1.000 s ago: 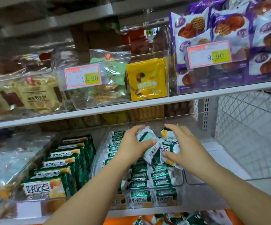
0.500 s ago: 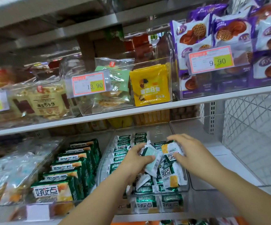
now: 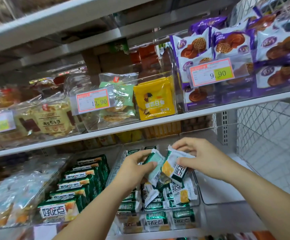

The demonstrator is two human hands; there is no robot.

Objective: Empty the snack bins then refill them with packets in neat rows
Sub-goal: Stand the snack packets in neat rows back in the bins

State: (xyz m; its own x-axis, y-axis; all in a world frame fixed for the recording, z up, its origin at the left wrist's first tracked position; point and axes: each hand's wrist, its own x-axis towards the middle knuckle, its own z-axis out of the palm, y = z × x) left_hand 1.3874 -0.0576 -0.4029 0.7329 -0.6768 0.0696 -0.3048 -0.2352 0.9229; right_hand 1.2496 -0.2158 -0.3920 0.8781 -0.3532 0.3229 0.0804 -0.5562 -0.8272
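On the lower shelf stands a clear plastic bin (image 3: 197,191) filled with small green and white snack packets (image 3: 158,220); several stand in rows, others lie loose on top. My left hand (image 3: 133,168) pinches a pale green packet (image 3: 155,166) above the bin. My right hand (image 3: 201,158) grips a white and green packet with an orange picture (image 3: 172,168), held just beside the other one. An empty clear bin (image 3: 215,191) sits directly right of the filled one.
A bin of larger green boxes (image 3: 74,187) stands left of the packets. The upper shelf (image 3: 140,125) carries bins with yellow packets (image 3: 154,99), purple pastry packets (image 3: 227,49) and price tags. A white wire mesh panel (image 3: 270,144) closes the right side.
Both hands have lifted from the packet pile, each with a packet, and now hold them above the bin. The camera view has tilted up slightly.
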